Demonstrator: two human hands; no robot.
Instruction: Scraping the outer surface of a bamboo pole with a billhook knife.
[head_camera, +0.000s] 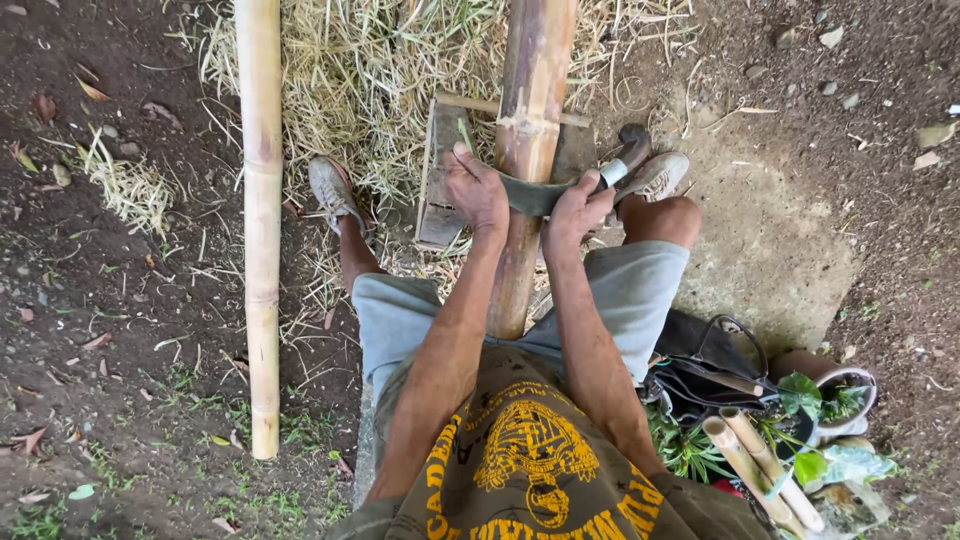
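Nearest to me is my olive shirt (530, 470) with its yellow print, and to my near right a dark bag (710, 365) lies on the ground beside some short cut bamboo pieces (750, 460) and a pot of green leaves (835, 395); my grey shorts (640, 290) cover both knees, and the bamboo pole (527, 150) I am working runs up from between my legs, away from me, into the far straw.

My left hand (476, 190) is closed on the left end of a curved blade (535, 195), just left of the pole and touching it; my right hand (575, 213) is closed round the blade's handle (622, 165) just right of the pole; so the blade lies across the near side of the pole, bridging my two fists, with the pole passing between them.

Under the pole, just beyond my hands, sits a wooden block (442, 190); my shoes (332, 190) rest on either side of it, the left one on straw, the right one at the edge of a pale slab (770, 240).

Well apart on the left, a second bamboo pole (262, 230) lies straight on the dark soil, its far end in the dry straw (390, 70) that spreads across the far ground.
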